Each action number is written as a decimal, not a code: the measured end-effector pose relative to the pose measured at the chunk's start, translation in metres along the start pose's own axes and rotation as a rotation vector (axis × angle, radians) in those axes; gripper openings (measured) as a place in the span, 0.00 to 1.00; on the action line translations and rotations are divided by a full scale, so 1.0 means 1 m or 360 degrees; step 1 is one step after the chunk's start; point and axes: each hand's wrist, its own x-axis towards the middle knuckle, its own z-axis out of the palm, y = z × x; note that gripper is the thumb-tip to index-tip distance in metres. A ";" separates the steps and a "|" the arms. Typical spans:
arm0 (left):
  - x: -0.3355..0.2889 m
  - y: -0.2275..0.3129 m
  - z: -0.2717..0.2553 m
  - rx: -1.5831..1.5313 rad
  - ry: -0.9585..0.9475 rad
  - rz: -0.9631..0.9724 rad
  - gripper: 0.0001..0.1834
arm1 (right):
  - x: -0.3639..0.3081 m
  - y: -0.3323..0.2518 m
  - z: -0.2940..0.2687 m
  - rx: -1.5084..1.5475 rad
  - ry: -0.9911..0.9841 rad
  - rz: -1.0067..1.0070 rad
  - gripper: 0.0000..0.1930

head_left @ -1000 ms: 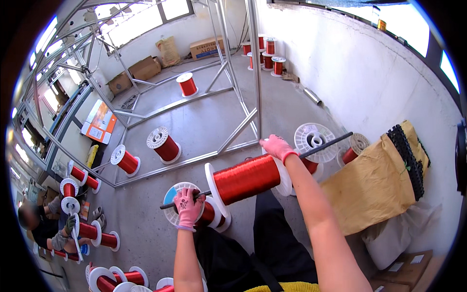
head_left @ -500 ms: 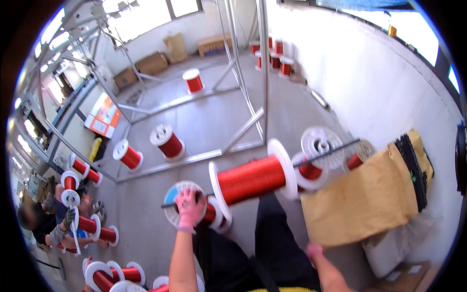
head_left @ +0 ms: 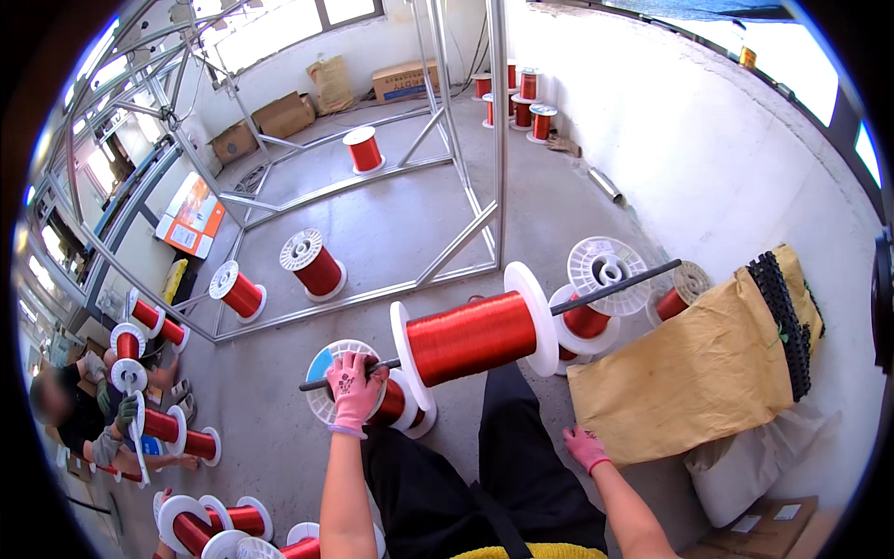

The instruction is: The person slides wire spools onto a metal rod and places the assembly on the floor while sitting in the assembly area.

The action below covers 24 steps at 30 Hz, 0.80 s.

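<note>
A white-flanged red-wire spool (head_left: 470,338) masks our straight dark rod (head_left: 643,277) midway as our pink-gloved left hand (head_left: 352,389) clasps its left end, our lowered pink-gloved right hand (head_left: 586,448) unreadable in grip.

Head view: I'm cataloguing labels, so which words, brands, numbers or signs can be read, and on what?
Cardboard carton at the back: large print, left unquoted here.
Orange-and-white panel: print too small to read.
Pink glove on the left hand: dark marks, too small to read.
White labels on the brown box, lower right: too small to read.
</note>
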 end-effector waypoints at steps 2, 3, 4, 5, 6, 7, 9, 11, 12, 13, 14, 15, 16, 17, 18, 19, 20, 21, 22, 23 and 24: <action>0.000 -0.003 0.000 -0.0005 0.0005 0.0008 0.15 | -0.006 -0.006 -0.017 -0.0176 0.0120 -0.0275 0.17; 0.002 0.000 0.003 -0.0005 -0.0002 0.0017 0.15 | 0.008 -0.002 -0.018 -0.0143 0.0323 -0.0297 0.16; 0.004 0.003 0.006 -0.0004 -0.0008 0.0023 0.15 | 0.023 0.002 -0.020 -0.0115 0.0526 -0.0320 0.16; -0.001 -0.003 0.002 0.0032 0.0003 -0.0014 0.15 | 0.027 -0.016 -0.047 0.0027 0.0697 -0.0461 0.17; -0.003 -0.006 -0.001 0.0026 0.0010 -0.0020 0.16 | 0.024 -0.043 -0.087 0.0176 0.0871 -0.0588 0.18; -0.002 -0.003 0.001 0.0014 0.0009 -0.0013 0.16 | 0.022 -0.063 -0.120 0.0596 0.1045 -0.0719 0.20; -0.002 -0.003 0.001 0.0008 0.0010 -0.0018 0.16 | 0.017 -0.116 -0.187 0.1241 0.1057 -0.0796 0.22; -0.003 -0.006 0.002 0.0001 0.0001 -0.0035 0.16 | 0.024 -0.166 -0.234 0.1308 0.0974 -0.0785 0.25; -0.001 -0.006 0.003 -0.0003 -0.0007 -0.0039 0.16 | 0.031 -0.186 -0.249 0.1156 0.1038 -0.0834 0.26; 0.000 -0.004 0.002 -0.0012 -0.0018 -0.0029 0.15 | 0.037 -0.207 -0.260 0.1020 0.1029 -0.0764 0.27; 0.001 -0.001 0.001 -0.0020 -0.0024 -0.0022 0.15 | 0.041 -0.221 -0.265 0.0882 0.1018 -0.0700 0.27; 0.000 -0.001 0.000 -0.0024 -0.0027 -0.0025 0.14 | 0.045 -0.227 -0.261 0.0676 0.0858 -0.0655 0.27; 0.001 0.000 -0.001 -0.0037 -0.0023 -0.0019 0.14 | 0.052 -0.232 -0.257 0.0470 0.0699 -0.0607 0.27; 0.002 0.001 0.001 -0.0052 -0.0025 -0.0012 0.14 | 0.062 -0.234 -0.251 0.0264 0.0538 -0.0551 0.26; 0.000 0.001 0.001 -0.0064 -0.0026 -0.0015 0.14 | 0.076 -0.231 -0.244 0.0248 0.0531 -0.0604 0.26; 0.001 0.001 0.001 -0.0048 -0.0015 -0.0010 0.14 | 0.092 -0.224 -0.239 0.0234 0.0526 -0.0653 0.25; 0.001 -0.001 0.001 -0.0028 -0.0010 -0.0013 0.14 | 0.094 -0.224 -0.237 0.0218 0.0512 -0.0705 0.25; 0.001 -0.001 0.001 -0.0011 -0.0004 -0.0012 0.15 | 0.096 -0.224 -0.235 0.0235 0.0519 -0.0680 0.25; 0.001 -0.002 0.004 0.0017 0.0002 -0.0001 0.15 | 0.097 -0.222 -0.234 0.0254 0.0529 -0.0652 0.25; 0.001 -0.002 0.004 0.0004 -0.0005 -0.0005 0.15 | 0.093 -0.224 -0.235 0.0279 0.0538 -0.0631 0.25; 0.000 -0.003 0.003 0.0001 -0.0008 -0.0016 0.15 | 0.067 -0.231 -0.240 0.0339 0.0597 -0.0609 0.25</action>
